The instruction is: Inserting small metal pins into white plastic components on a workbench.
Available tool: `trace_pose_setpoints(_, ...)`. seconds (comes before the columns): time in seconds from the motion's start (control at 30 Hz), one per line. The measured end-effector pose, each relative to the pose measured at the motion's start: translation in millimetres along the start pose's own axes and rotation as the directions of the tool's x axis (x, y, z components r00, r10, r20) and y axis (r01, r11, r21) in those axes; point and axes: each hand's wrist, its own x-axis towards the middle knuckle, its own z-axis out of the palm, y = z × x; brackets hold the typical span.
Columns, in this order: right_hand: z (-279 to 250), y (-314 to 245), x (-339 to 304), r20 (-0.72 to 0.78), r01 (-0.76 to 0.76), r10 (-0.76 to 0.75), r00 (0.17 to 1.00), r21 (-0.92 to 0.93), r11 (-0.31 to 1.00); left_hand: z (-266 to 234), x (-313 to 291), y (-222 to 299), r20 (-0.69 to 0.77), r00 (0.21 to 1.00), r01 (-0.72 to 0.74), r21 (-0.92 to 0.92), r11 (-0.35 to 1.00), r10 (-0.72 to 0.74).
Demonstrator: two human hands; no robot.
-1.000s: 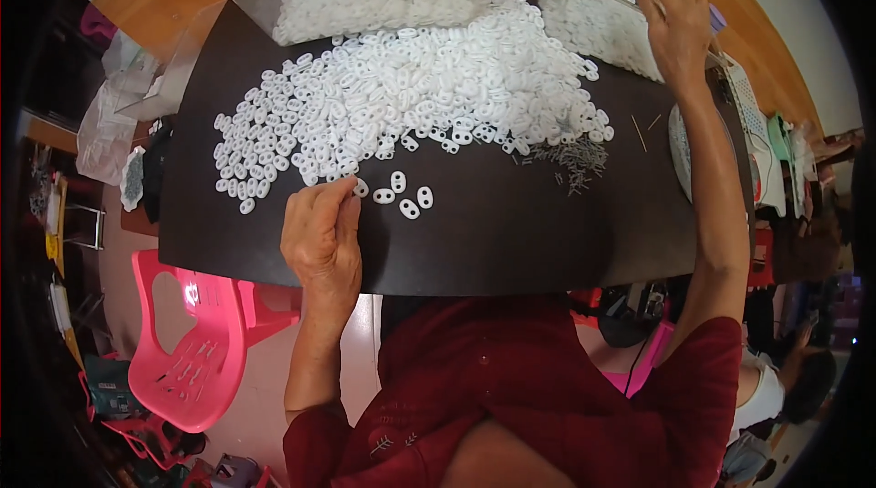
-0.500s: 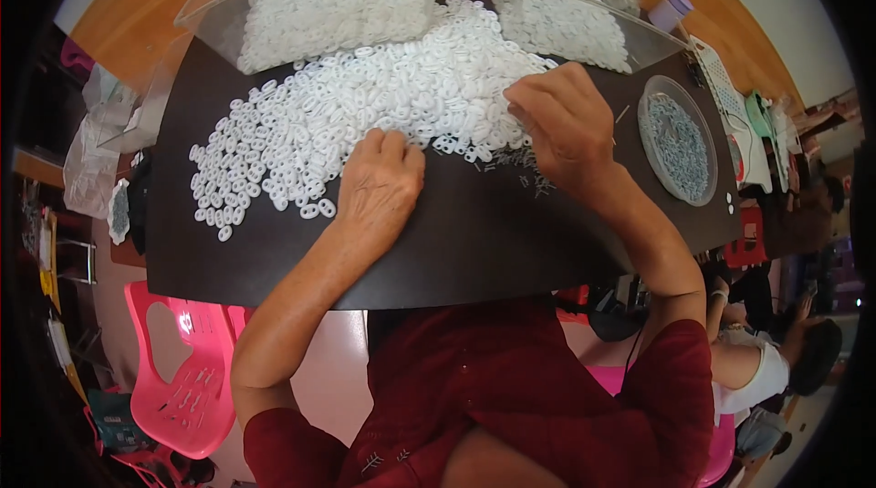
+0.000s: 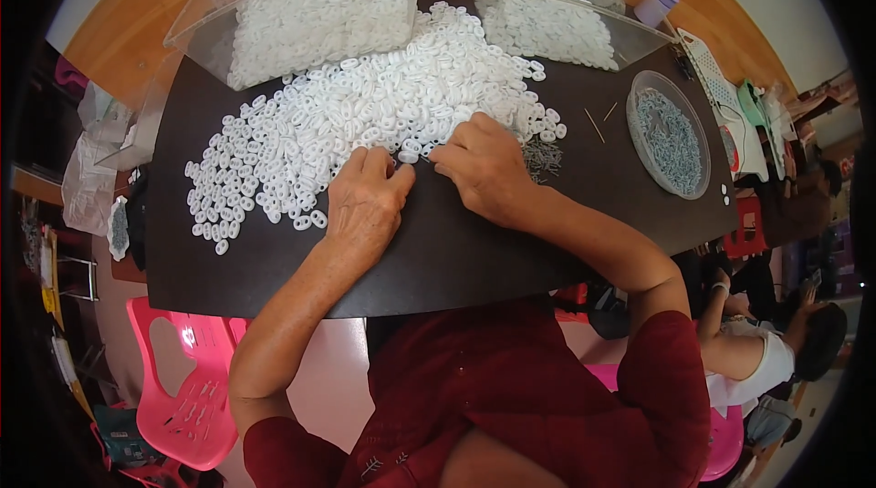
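a heap of white rings [image 3: 365,114] spreads over the dark table [image 3: 474,251], backed by two clear bins [image 3: 301,9] of more rings. a round dish of small metal pins [image 3: 669,132] sits off to the right, loose pins [image 3: 543,158] just beside the right hand [image 3: 484,169]. both hands meet at the heap's near edge, fingertips pressed together, pinching something too small to tell. the left hand [image 3: 365,205] lies knuckles up. half a second ago the hands were further apart; a second ago the right reached far back.

A small assembly workshop: dark worktable [image 3: 456,260] heaped with white plastic rings [image 3: 365,114], clear bins [image 3: 301,14], pink chairs [image 3: 182,378]
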Motion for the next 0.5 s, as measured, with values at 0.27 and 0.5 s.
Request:
trace_pose_setpoints(0.27,13,-4,5,0.067,0.065,-0.058,0.996,-0.105,0.992,-6,-5,-1,0.080,0.996,-0.041,-0.045,0.998,0.045)
trace_pose_setpoints(0.5,13,-14,10,0.092,0.005,0.004,0.996,-0.097,0.995,-8,1,-2,0.192,0.979,0.088,-0.058,0.994,-0.075)
